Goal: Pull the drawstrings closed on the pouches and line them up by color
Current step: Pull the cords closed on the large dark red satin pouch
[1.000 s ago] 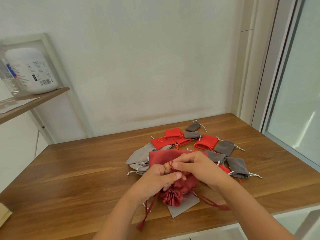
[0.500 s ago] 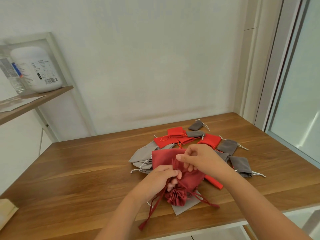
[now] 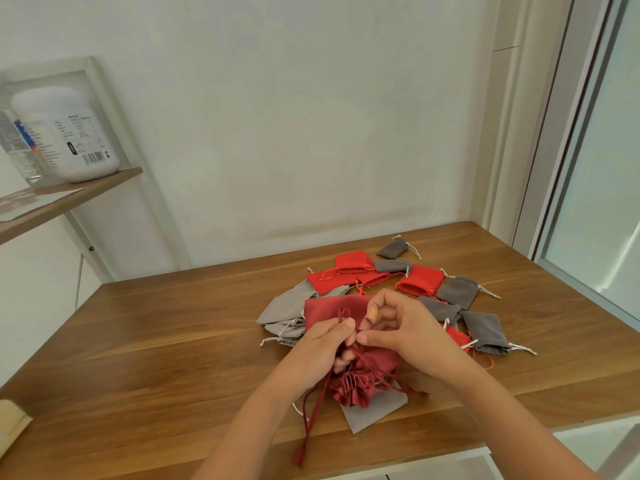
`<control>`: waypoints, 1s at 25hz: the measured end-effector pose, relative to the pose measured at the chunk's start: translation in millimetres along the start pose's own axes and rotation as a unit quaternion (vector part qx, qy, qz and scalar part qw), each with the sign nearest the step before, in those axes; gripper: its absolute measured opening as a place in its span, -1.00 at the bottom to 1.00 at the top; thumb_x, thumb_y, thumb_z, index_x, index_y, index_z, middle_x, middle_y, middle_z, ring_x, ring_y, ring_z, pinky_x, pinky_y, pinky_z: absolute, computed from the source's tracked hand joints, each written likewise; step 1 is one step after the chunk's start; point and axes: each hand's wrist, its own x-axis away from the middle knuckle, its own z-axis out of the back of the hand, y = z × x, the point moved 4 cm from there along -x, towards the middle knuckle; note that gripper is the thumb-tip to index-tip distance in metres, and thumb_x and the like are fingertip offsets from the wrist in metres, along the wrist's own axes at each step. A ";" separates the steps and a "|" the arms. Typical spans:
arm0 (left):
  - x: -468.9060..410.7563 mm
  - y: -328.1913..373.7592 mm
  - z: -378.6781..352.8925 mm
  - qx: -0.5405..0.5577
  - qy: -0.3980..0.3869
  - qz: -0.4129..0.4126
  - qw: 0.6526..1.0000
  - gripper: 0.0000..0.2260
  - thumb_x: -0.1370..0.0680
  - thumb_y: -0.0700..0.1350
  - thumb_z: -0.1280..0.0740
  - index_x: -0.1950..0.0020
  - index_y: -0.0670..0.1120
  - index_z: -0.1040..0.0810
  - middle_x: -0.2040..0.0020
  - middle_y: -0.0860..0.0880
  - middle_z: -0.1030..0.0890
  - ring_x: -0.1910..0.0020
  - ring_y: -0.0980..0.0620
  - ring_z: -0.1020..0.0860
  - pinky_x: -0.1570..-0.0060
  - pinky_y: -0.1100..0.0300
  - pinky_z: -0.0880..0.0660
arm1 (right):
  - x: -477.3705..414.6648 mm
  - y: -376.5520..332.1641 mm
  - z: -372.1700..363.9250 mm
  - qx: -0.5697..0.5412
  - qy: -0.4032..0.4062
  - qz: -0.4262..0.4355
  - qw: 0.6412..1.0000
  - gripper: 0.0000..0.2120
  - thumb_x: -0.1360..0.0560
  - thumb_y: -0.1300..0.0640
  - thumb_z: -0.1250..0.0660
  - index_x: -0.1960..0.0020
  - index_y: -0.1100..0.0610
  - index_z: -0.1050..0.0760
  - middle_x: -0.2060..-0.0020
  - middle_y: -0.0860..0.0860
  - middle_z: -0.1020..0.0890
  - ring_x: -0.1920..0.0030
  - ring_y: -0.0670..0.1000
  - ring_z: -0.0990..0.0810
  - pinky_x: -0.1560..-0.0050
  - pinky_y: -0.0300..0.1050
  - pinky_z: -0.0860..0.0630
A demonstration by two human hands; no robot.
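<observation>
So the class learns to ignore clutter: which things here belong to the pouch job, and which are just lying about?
Belong: dark red pouch and its drawstring in the left hand; small red pouches; dark grey pouches; light grey pouches.
Lying about: white tub and clear bottle on the shelf; pale object at the table's left edge.

Bright, even daylight from window [image 3: 602,188] at right; soft shadows; wide-angle bending at edges; slight softness.
</observation>
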 end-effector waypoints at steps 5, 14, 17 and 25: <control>-1.8 -6.8 4.6 0.031 0.028 -0.006 0.999 -0.74 -0.66 -0.09 -0.13 0.06 -0.11 -0.57 0.42 0.03 -0.44 0.43 0.14 -0.36 0.38 0.33 -0.35 | 3.0 7.6 1.3 -0.011 0.021 0.029 0.999 -0.81 -0.48 0.39 -0.34 0.11 0.14 -0.40 0.29 -0.10 -0.49 0.28 -0.07 -0.41 0.27 -0.21 -0.38; -2.6 -5.0 4.0 0.021 0.047 -0.019 0.998 -0.75 -0.63 -0.13 -0.19 0.17 -0.18 -0.56 0.44 0.04 -0.47 0.44 0.13 -0.39 0.34 0.30 -0.39 | 12.7 6.2 -10.5 0.103 0.028 -0.095 0.990 -0.73 -0.22 0.05 -0.61 0.17 0.08 -0.60 0.35 -0.07 -0.65 0.32 -0.19 -0.58 0.25 -0.34 -0.49; -0.3 1.1 1.7 0.000 0.029 -0.029 0.999 -0.76 -0.63 -0.15 -0.19 0.15 -0.18 -0.58 0.44 0.08 -0.49 0.42 0.15 -0.41 0.33 0.34 -0.41 | 14.8 10.0 -13.2 0.113 0.019 -0.098 0.989 -0.90 -0.32 0.08 -0.56 0.19 0.03 -0.68 0.40 -0.08 -0.65 0.40 -0.24 -0.52 0.33 -0.37 -0.40; 7.7 11.6 16.2 -0.031 -0.060 -0.045 0.997 -0.90 -0.50 -0.26 -0.37 0.08 -0.17 -0.69 0.22 -0.10 -0.67 0.27 0.12 -0.57 0.18 0.30 -0.50 | 16.7 6.7 -14.6 0.096 0.016 -0.074 0.993 -0.81 -0.47 0.22 -0.40 0.24 -0.01 -0.64 0.33 -0.11 -0.64 0.27 -0.20 -0.54 0.18 -0.28 -0.45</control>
